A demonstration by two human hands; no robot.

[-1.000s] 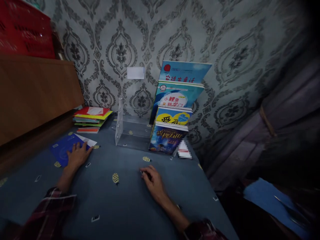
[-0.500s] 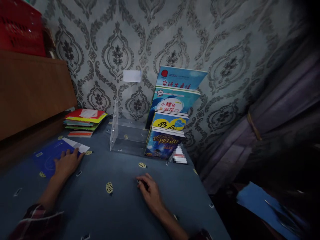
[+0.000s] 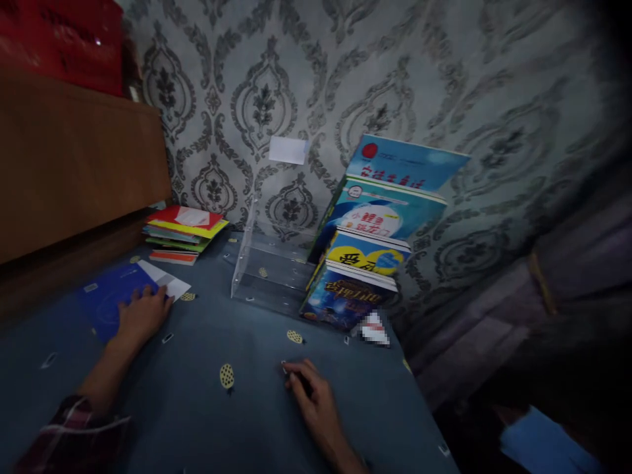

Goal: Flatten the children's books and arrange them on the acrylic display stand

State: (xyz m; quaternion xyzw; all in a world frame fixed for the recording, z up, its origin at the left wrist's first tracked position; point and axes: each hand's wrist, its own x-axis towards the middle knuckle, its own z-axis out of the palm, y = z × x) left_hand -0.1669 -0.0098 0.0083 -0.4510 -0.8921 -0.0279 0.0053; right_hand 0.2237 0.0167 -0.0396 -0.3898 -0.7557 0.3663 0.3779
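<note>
My left hand (image 3: 144,315) lies flat with its fingers spread on a dark blue booklet (image 3: 111,293). Part of a white sheet (image 3: 168,282) sticks out from the booklet's right side, close to my fingertips. Farther right, my right hand (image 3: 313,398) rests on the tablecloth, loosely curled. A gap shows between its thumb and forefinger, and I see nothing held in it. Beyond that hand stands a clear plastic book rack (image 3: 264,304). Several children's books (image 3: 378,220) lean upright in steps on its right side, their covers facing me; the rack's left side shows bare plastic.
A stack of colourful booklets (image 3: 185,230) lies behind my left hand, beside a brown wooden cabinet (image 3: 79,158) with a red basket (image 3: 64,46) on top. A pixelated white piece (image 3: 375,329) sits by the rack. The table's right edge borders a purple curtain (image 3: 494,336).
The whole view has swung a little to the left, so the rack and books appear farther right. Both hands stay in place on the booklet and tablecloth.
</note>
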